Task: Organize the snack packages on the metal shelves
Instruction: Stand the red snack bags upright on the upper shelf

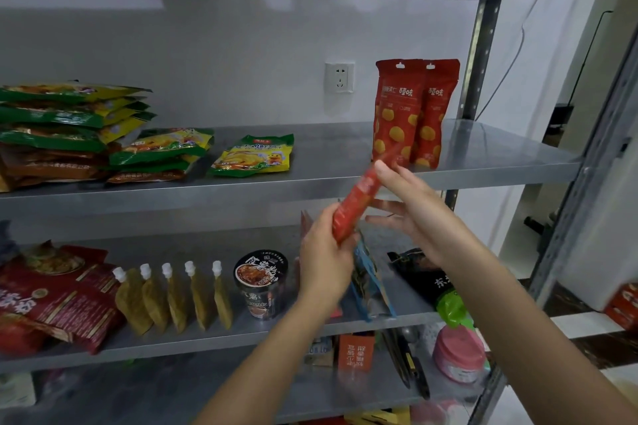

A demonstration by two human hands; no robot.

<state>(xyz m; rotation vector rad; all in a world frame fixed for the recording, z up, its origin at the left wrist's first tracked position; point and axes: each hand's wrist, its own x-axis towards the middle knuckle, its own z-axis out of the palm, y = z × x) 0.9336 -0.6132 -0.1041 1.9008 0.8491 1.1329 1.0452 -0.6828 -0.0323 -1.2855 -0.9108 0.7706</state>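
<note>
Right up close, the left hand [324,252] grips the lower end of a tilted red packet [355,203], while the right hand [414,210] lays its thumb on the upper part, fingers straight and spread behind. Just beyond the packet's tip, two matching red pouches [414,114] stand upright on the metal shelf [483,148]. Green-and-yellow packets [69,121] lie stacked far left, with a wall socket [339,77] behind.

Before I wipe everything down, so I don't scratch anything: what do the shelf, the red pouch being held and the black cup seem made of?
Shelf: sheet metal, likely steel, dull grey with soft reflections.
Red pouch: thin plastic film, glossy, bent slightly in the left hand.
Black cup: probably coated paper or plastic, printed all round; unclear which.
</note>
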